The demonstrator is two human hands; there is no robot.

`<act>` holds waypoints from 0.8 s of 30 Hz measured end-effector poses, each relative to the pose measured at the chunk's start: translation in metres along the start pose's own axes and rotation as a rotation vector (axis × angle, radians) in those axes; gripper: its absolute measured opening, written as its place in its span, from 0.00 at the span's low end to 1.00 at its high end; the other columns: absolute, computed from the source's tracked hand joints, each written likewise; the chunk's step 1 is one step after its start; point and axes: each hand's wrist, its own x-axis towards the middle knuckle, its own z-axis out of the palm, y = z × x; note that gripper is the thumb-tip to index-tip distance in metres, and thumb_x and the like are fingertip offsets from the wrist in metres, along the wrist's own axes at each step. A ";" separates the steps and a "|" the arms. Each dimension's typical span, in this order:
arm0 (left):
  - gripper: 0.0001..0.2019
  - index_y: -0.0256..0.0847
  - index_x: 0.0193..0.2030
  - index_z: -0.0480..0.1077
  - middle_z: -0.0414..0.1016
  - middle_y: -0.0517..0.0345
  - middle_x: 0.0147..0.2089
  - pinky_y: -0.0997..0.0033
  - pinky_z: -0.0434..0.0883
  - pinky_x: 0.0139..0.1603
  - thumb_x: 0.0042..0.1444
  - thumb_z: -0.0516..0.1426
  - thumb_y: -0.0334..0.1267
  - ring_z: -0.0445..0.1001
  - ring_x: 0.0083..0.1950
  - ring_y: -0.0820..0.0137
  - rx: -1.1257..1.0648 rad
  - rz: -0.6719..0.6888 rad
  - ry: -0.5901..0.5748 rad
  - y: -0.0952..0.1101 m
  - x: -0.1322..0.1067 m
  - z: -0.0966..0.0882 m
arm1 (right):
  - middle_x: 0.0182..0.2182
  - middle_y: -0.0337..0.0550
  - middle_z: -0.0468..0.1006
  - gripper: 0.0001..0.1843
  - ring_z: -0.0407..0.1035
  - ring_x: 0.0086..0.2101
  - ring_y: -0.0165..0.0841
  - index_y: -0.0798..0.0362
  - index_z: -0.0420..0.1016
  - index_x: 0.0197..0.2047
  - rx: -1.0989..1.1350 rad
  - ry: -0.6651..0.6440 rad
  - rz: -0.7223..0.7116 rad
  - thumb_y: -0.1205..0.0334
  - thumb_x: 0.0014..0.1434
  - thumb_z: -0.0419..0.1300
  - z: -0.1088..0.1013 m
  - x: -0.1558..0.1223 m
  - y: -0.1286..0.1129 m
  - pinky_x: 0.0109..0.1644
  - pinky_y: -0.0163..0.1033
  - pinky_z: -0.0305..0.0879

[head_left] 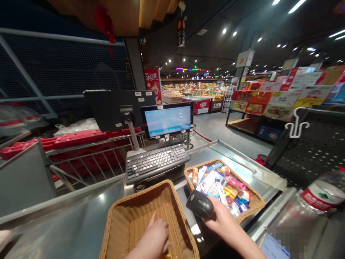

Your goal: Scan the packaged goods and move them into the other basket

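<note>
My left hand (pixel 156 233) is down inside a wicker basket (pixel 169 185), one finger stretched out and the others loosely bent. No held item shows in it. A bit of something yellow (pixel 168 256) peeks out below the hand at the frame's bottom edge, too little to name. Wrapped around a black handheld barcode scanner (pixel 199 203) is my right hand (pixel 219 217), between the two baskets. Beyond it, a second wicker basket (pixel 254 207) is filled with small packaged goods (pixel 215 183), among them colourful bottles and wrapped sticks.
A keyboard (pixel 159 162) and a lit monitor (pixel 168 120) stand behind the baskets on the metal counter (pixel 67 219). At the right are a large plastic bottle (pixel 320 196) and a black perforated panel (pixel 320 144) with a white hook (pixel 296 124). Shopping carts (pixel 94 158) line the left.
</note>
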 end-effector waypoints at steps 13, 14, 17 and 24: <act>0.23 0.39 0.46 0.74 0.58 0.41 0.68 0.43 0.45 0.68 0.54 0.55 0.56 0.53 0.70 0.52 0.079 -0.240 0.501 0.078 0.162 -0.103 | 0.42 0.48 0.79 0.16 0.72 0.44 0.43 0.54 0.76 0.42 -0.099 0.268 0.116 0.64 0.48 0.57 -0.087 0.019 0.044 0.49 0.45 0.66; 0.24 0.39 0.46 0.75 0.57 0.40 0.69 0.42 0.44 0.69 0.54 0.54 0.56 0.51 0.71 0.52 0.086 -0.265 0.476 0.079 0.172 -0.101 | 0.43 0.48 0.79 0.16 0.72 0.44 0.43 0.54 0.76 0.42 -0.094 0.278 0.118 0.65 0.48 0.56 -0.091 0.022 0.044 0.49 0.45 0.66; 0.25 0.37 0.46 0.75 0.56 0.38 0.69 0.42 0.42 0.69 0.53 0.54 0.55 0.49 0.72 0.51 0.096 -0.327 0.413 0.078 0.194 -0.096 | 0.44 0.48 0.79 0.17 0.72 0.46 0.43 0.53 0.75 0.43 -0.086 0.286 0.105 0.66 0.48 0.56 -0.096 0.034 0.046 0.51 0.45 0.66; 0.21 0.37 0.45 0.75 0.59 0.43 0.68 0.45 0.42 0.70 0.50 0.54 0.48 0.49 0.72 0.56 -0.004 -0.415 0.345 0.076 0.207 -0.087 | 0.41 0.47 0.79 0.15 0.72 0.44 0.42 0.53 0.76 0.40 -0.106 0.280 0.084 0.66 0.48 0.56 -0.096 0.048 0.059 0.49 0.44 0.66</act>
